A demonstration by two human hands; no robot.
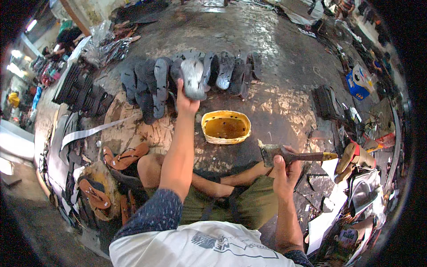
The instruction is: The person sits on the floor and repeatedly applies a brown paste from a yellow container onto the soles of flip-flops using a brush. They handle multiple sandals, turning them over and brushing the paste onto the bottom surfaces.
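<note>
My left hand (188,105) reaches forward and grips the heel end of a grey sandal sole (193,78), whose top shines as if wet. My thumb lies along its edge, and the other fingers are mostly hidden beneath it. Around it, several dark soles (143,80) lie in a row on the floor. In my right hand (287,171) is a flat paintbrush (307,156), its bristles toward the left and its handle toward the right. Between my hands sits a yellow oval tub (226,139) with amber liquid inside.
Stacked black soles (80,92) stand at the left. Brown flip-flops (126,156) lie near my left knee. On the right are more dark soles (327,102), a blue box (358,83), a tan shoe form (353,161) and scraps. A pale strip (95,130) crosses the floor at left.
</note>
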